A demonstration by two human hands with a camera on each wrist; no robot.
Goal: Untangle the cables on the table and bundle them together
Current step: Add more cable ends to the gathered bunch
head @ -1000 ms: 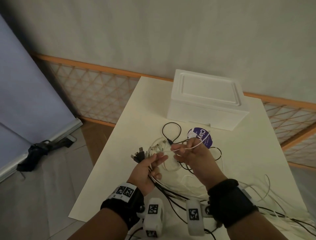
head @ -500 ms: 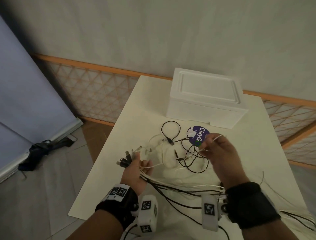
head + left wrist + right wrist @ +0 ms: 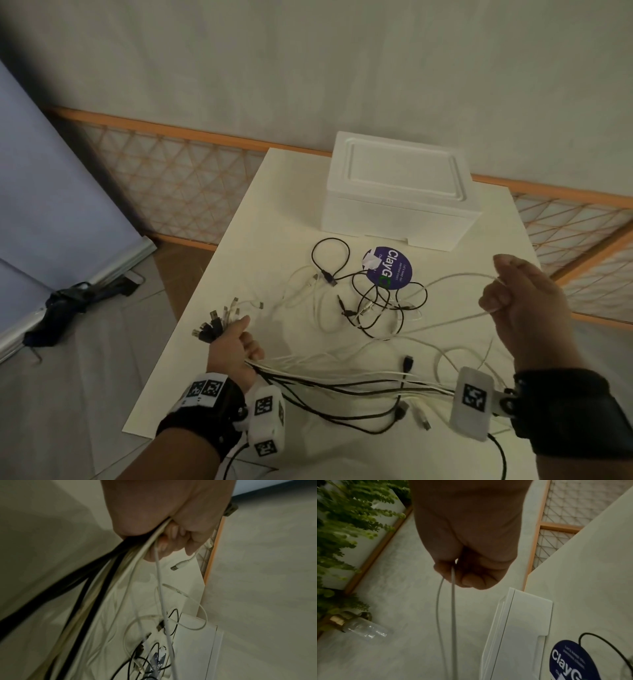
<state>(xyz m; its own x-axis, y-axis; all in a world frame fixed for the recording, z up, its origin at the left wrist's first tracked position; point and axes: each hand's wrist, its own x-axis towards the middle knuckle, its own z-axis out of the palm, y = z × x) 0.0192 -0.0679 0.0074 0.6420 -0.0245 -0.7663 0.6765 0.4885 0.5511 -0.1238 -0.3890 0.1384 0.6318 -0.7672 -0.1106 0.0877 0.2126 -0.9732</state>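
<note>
My left hand [image 3: 236,346] [image 3: 171,524] grips a bundle of black and white cables [image 3: 342,378] [image 3: 102,574] near the table's left edge, with their plugs [image 3: 214,323] fanned out past the fingers. Raised at the right, my right hand [image 3: 513,301] [image 3: 467,566] pinches a thin white cable [image 3: 445,279] [image 3: 453,601] that runs back toward the pile. A tangle of loose black and white cables [image 3: 370,305] [image 3: 154,635] lies mid-table between the hands.
A white foam box [image 3: 397,192] [image 3: 518,628] stands at the back of the white table [image 3: 260,212]. A round purple sticker [image 3: 390,270] [image 3: 565,660] lies under the tangle. The table's left edge drops to the floor; a lattice rail runs behind.
My right hand has pulled the white cable up and out to the right, away from the tangle. My left hand has drawn back left with its bundle.
</note>
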